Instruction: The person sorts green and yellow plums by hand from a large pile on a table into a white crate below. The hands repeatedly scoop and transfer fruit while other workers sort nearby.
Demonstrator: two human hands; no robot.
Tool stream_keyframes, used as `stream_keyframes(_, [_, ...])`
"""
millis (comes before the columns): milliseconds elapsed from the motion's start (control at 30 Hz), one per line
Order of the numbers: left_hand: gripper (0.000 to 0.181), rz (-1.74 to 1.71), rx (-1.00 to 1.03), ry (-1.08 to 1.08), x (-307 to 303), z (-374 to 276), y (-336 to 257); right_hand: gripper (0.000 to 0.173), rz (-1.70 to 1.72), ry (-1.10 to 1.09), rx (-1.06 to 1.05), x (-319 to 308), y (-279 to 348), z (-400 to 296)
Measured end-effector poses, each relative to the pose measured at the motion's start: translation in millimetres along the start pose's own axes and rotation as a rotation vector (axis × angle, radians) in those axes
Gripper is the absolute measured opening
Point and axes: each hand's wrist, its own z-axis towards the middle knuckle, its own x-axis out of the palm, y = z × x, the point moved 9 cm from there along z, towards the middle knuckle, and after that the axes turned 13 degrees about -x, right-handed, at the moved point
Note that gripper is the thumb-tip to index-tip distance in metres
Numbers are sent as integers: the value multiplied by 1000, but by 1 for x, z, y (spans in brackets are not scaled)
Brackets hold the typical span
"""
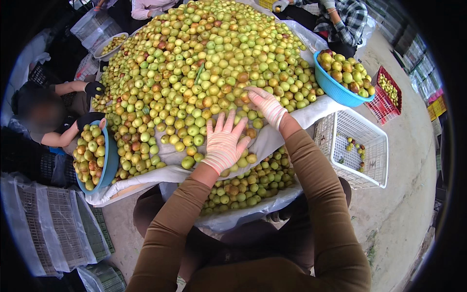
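My left hand (227, 142), in a striped glove with bare fingertips, lies palm down with its fingers spread over the fruit at the near edge of the heap. Up and to its right, my right hand (268, 106) wears the same kind of glove and reaches in among the fruit. Its fingers point left, and their undersides are hidden. Round green-and-brown fruits, apparently jujubes (219, 54), cover the cloth-lined table. Below my hands, a plastic-lined container (251, 210) full of the same fruit stands between my knees. A grey cloth (299, 118) hangs over the table's near edge.
To the right are a heaped blue basket (344, 96), a white crate (377, 160) with a few fruits, and a red crate (385, 106). A co-worker's gloved hand (89, 120) touches a blue basin (109, 157) at left. Wrapped crates (54, 222) stand lower left.
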Motion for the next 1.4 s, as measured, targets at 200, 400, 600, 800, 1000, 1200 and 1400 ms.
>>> stream_keyframes(200, [68, 22, -59, 29, -6, 51, 38, 51, 481, 143, 191, -3, 0, -2])
stream_keyframes(400, [62, 225, -109, 102, -8, 46, 89, 49, -297, 30, -134, -7, 17, 7])
stream_keyframes(600, [63, 206, -271, 100, -19, -1, 150, 60, -1301, 225, -174, 54, -1, -3])
stream_keyframes(800, [64, 300, -430, 116, -24, -38, 127, 60, -1239, 528, -281, 123, -12, -42])
stream_keyframes(1000, [64, 225, -363, 65, -22, -68, 75, 62, -1264, 611, -392, 120, 7, -77])
stream_keyframes(1200, [67, 66, -199, -23, 3, -27, 12, 51, -1384, 296, -402, 74, 18, -33])
stream_keyframes(1400, [63, 164, -80, -22, -10, 32, 63, 66, -1511, 280, -171, 75, -17, 11])
